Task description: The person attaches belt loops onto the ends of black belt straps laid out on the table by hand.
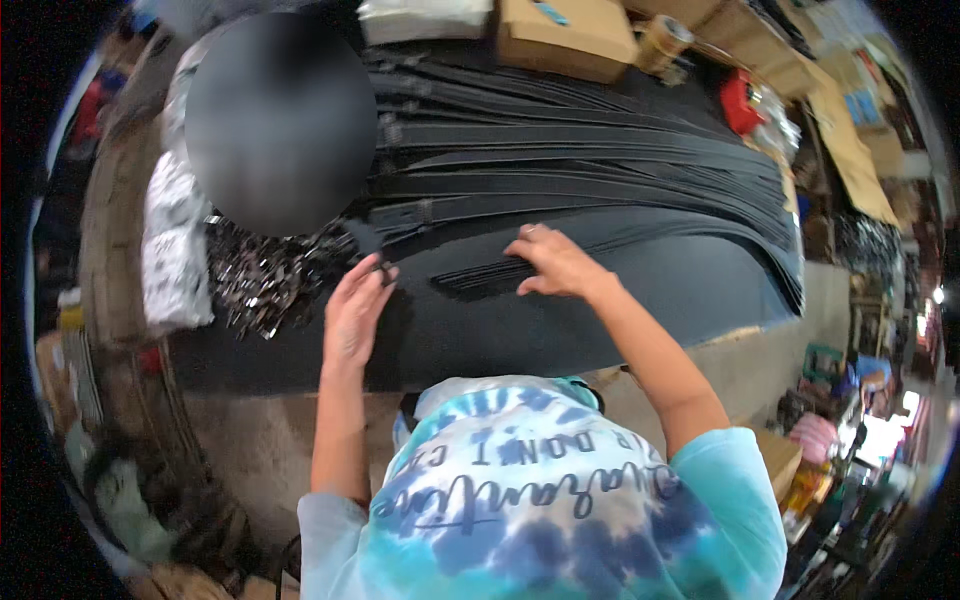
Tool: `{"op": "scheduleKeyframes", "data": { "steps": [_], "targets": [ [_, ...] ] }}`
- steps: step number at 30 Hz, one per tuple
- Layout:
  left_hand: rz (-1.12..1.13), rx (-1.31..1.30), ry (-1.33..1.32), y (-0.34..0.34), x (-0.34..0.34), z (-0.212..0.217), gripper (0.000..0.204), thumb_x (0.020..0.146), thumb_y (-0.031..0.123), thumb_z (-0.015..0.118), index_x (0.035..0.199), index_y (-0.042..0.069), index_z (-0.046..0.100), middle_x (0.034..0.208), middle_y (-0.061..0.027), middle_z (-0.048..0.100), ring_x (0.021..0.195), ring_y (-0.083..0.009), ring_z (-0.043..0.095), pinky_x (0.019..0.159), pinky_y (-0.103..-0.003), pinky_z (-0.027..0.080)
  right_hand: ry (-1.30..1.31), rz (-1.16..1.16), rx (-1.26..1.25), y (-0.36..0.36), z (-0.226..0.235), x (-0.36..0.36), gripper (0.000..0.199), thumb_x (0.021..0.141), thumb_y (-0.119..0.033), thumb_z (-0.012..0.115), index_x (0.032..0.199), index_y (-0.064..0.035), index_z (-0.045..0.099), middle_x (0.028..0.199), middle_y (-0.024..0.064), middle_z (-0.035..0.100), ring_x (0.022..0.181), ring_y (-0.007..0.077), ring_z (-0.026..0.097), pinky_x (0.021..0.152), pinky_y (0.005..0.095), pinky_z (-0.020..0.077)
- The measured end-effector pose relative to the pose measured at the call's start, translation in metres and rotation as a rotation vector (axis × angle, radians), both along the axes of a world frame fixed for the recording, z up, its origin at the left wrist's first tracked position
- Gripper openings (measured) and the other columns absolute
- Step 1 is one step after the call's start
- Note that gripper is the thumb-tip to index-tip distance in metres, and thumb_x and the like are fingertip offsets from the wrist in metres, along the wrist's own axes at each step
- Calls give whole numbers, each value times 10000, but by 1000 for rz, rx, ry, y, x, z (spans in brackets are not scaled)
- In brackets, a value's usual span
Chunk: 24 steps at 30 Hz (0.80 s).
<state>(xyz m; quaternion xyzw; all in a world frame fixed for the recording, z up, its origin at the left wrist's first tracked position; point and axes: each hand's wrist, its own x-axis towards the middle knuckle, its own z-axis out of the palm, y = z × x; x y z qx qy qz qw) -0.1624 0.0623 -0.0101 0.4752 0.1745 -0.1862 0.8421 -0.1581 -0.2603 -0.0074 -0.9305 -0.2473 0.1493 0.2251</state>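
Observation:
My left hand [352, 312] is raised over the near part of the black table [480, 350], right of a pile of small shiny dark metal pieces [268, 285]. Its fingertips come together around something small and dark that blur keeps me from making out. My right hand [562, 264] hovers with thumb and fingers apart and nothing visible between them. Under and beside it lie the ends of a bundle of thin black straps [475, 277], which curves away to the right. Farther back, several more black strap bundles [560, 137] stretch across the table.
White wrapped packages [177, 245] line the left edge. A round grey blur [282, 125] hides the far left. At the back are a cardboard box [567, 38], a tape roll [665, 42] and a red container [740, 102]. Cluttered goods stand beyond the right edge.

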Motion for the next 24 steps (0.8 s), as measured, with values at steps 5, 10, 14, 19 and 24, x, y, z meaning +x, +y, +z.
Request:
{"op": "scheduleKeyframes", "data": {
  "steps": [5, 10, 14, 19, 24],
  "targets": [
    [20, 19, 39, 9, 6, -2, 344, 896, 100, 600, 1213, -12, 528, 1016, -80, 632, 958, -184, 630, 871, -318, 511, -182, -136, 5, 7, -15, -16, 339, 744, -164, 700, 1044, -59, 580, 1029, 155, 566, 1005, 331, 543, 850, 409, 456],
    [69, 47, 20, 9, 9, -8, 343, 890, 92, 607, 1212, -4, 536, 1018, -80, 640, 926, -172, 635, 859, -300, 512, -137, -130, 208, 9, 2, 3, 257, 861, -263, 577, 997, -47, 604, 926, 143, 630, 896, 322, 606, 760, 404, 481],
    [54, 50, 35, 1, 9, -7, 319, 878, 111, 627, 1181, 24, 579, 1011, -54, 640, 906, -142, 627, 841, -290, 508, 26, -2, 290, 24, 50, 23, 489, 710, -449, 719, 980, -55, 615, 994, 133, 637, 924, 335, 612, 779, 389, 487],
    [-16, -168, 48, -3, 1, -4, 338, 896, 161, 613, 1195, 14, 559, 1035, -61, 633, 957, -159, 606, 877, -320, 505, 174, -87, 520, 39, 47, 41, 411, 646, -207, 812, 947, -18, 605, 930, 75, 611, 861, 190, 592, 760, 311, 462],
    [15, -379, 105, -3, -11, -21, 314, 908, 155, 591, 1176, -5, 556, 1051, -90, 631, 954, -185, 613, 895, -331, 514, 429, -211, 676, 46, 32, 47, 377, 676, -182, 810, 959, -22, 620, 817, 9, 596, 780, 96, 551, 716, 263, 446]
  ]
}}
